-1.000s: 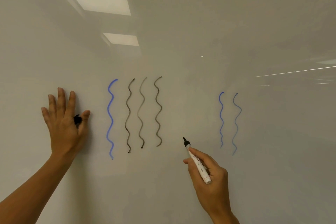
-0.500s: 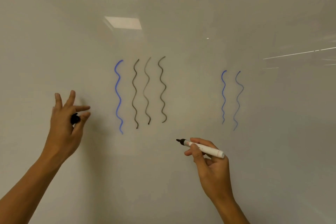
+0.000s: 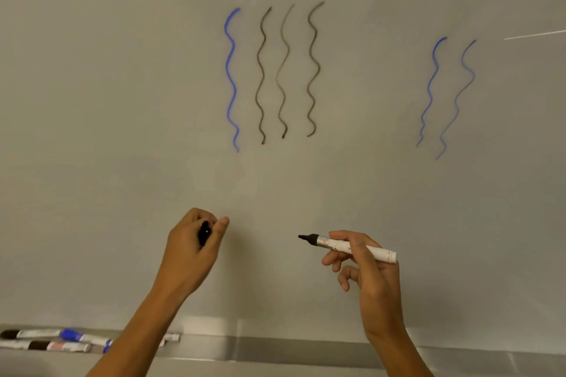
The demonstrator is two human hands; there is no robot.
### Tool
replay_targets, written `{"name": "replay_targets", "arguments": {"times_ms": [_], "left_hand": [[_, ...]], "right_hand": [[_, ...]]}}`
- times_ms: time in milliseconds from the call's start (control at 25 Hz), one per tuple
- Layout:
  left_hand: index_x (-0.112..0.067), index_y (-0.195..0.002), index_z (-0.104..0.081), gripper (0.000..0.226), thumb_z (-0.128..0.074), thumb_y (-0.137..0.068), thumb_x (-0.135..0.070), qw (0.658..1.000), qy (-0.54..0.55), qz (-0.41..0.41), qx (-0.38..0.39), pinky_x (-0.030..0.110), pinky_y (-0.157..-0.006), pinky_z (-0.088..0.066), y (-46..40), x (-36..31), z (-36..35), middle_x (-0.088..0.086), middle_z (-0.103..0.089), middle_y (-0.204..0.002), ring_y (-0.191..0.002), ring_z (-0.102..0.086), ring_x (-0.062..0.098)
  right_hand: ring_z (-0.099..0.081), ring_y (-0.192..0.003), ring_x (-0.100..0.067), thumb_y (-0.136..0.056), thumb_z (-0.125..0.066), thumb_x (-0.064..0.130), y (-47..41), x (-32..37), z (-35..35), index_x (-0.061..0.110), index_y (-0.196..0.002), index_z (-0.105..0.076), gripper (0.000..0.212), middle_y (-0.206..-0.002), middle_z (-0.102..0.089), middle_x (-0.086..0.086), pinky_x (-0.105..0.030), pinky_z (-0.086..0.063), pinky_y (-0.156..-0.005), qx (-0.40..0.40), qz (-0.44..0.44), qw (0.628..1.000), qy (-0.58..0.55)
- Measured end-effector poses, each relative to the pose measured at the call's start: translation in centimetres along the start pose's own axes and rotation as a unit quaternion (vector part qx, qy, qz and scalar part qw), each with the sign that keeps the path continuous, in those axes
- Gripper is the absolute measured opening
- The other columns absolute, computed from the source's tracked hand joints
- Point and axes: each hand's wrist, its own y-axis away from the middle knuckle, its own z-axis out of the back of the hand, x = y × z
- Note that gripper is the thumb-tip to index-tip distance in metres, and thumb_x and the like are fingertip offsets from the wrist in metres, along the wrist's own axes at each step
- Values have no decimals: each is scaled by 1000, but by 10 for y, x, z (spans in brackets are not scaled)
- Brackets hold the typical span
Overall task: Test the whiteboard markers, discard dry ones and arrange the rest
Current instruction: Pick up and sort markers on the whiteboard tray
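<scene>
A second ago my right hand (image 3: 366, 266) had the uncapped black marker (image 3: 347, 247) tip-up near the whiteboard (image 3: 122, 131); now the marker lies level in a pinch between thumb and fingers, tip pointing left and off the surface. My left hand (image 3: 193, 246), which was spread flat on the whiteboard with the black cap (image 3: 204, 232) tucked at the thumb, has come off it and curled, pinching the cap between thumb and fingers. The two hands have drawn toward each other below the wavy test lines (image 3: 288, 70), so I judge this marker's test is finished and recapping comes next. My view has dropped too, bringing the tray (image 3: 275, 346) under the whiteboard into sight, with other markers (image 3: 61, 340) lying at its left end. Whether this marker passes I cannot tell; the dark lines look readable, one paler
</scene>
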Motion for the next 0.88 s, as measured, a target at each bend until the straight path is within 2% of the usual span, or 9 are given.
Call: {"name": "replay_targets", "arguments": {"times_ms": [80, 200, 320, 440, 520, 640, 760, 880], "left_hand": [[-19, -75, -58, 29, -60, -95, -39, 999, 21, 10, 32, 11, -61, -39, 21, 5, -10, -3, -58, -86, -71, -56, 11], [-27, -90, -58, 29, -43, -91, -52, 994, 23, 12, 103, 19, -68, -44, 53, 20, -24, -11, -58, -94, -83, -57, 13], [-32, -100, -53, 32, -33, -92, -56, 986, 30, 27, 160, 27, -77, -47, 78, 37, -35, -14, -57, -100, -94, -57, 13], [-36, -100, -44, 24, -30, -100, -56, 972, 18, 29, 234, 21, -74, -43, 93, 47, -43, -14, -51, -95, -86, -53, 8], [-33, -98, -42, 30, -29, -99, -59, 964, 3, 26, 266, 22, -69, -42, 100, 56, -49, -12, -50, -88, -77, -49, 8], [-31, -92, -46, 40, -36, -90, -69, 956, 25, 35, 289, 24, -70, -46, 107, 65, -56, -12, -55, -82, -77, -54, 9], [-34, -87, -54, 30, -53, -85, -64, 953, 67, 41, 292, 30, -81, -53, 111, 68, -64, -14, -64, -86, -86, -63, 13], [-35, -89, -63, 22, -61, -84, -56, 953, 99, 29, 285, 39, -79, -54, 111, 71, -70, -11, -64, -88, -86, -63, 17]], "right_hand": [[-59, -67, -23, -92, -47, 27, 12, -11, 1, 17, -92, -77, 31, -76, -70, -20, -31, -38, -46, -2, -30, 999, -18], [-57, -66, -24, -89, -49, 28, 30, -27, -3, 13, -89, -77, 31, -73, -68, -21, -30, -37, -45, -9, -93, 995, -36], [-57, -69, -25, -88, -50, 29, 48, -42, -10, 12, -90, -77, 32, -76, -69, -21, -29, -37, -46, -11, -144, 989, -27], [-57, -68, -22, -89, -50, 31, 61, -51, -15, 11, -92, -77, 33, -76, -69, -19, -28, -37, -47, -7, -178, 984, -23], [-57, -68, -20, -89, -50, 32, 69, -55, -18, 12, -92, -77, 33, -76, -70, -17, -28, -37, -47, -10, -195, 981, -18], [-58, -67, -19, -89, -51, 33, 77, -60, -19, 14, -92, -77, 32, -76, -70, -16, -27, -38, -48, -25, -216, 976, -19], [-60, -67, -17, -89, -53, 33, 83, -64, -19, 14, -93, -78, 31, -76, -71, -15, -25, -40, -47, -48, -234, 971, -13], [-60, -67, -17, -95, -60, 32, 92, -70, -21, 10, -97, -77, 27, -78, -72, -17, -25, -41, -47, -77, -255, 964, 0]]}}
